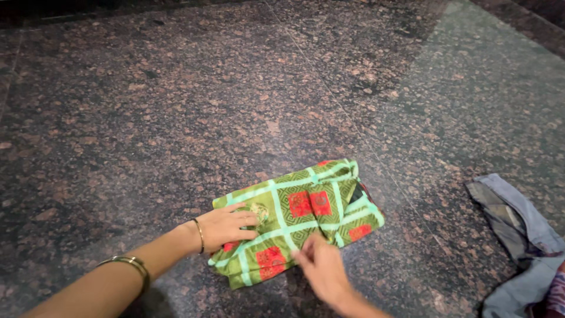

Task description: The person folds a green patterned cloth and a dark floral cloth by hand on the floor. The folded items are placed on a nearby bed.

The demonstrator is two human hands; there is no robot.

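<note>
Folded cloth lies on the stone floor, lower centre of the frame, a bit right of middle. It's green w/ pale mint grid lines & red square patches, folded into a rough rectangle that tilts up toward the right. A dark bit shows in a fold near its upper right edge.

Left hand comes in from the lower left of the frame & rests flat on the cloth's left end, fingers spread loosely & pointing right, pressing down rather than gripping. Thin bangle at the wrist, a 2nd wider bangle further down the forearm.

Right hand comes up from the bottom edge, just right of centre. It's motion-blurred; fingertips touch the cloth's lower edge near the middle. Looks like a light pinch at the fabric, but can't tell for sure if the fingers close on it.

Floor is dark speckled granite, brown-black w/ reddish flecks, thin seams running diagonally through the upper half.

Lower right corner of the frame: a heap of grey-blue clothes, well apart from the green cloth, partly cut off by the frame edge; a bit of patterned fabric shows at the very corner.
</note>
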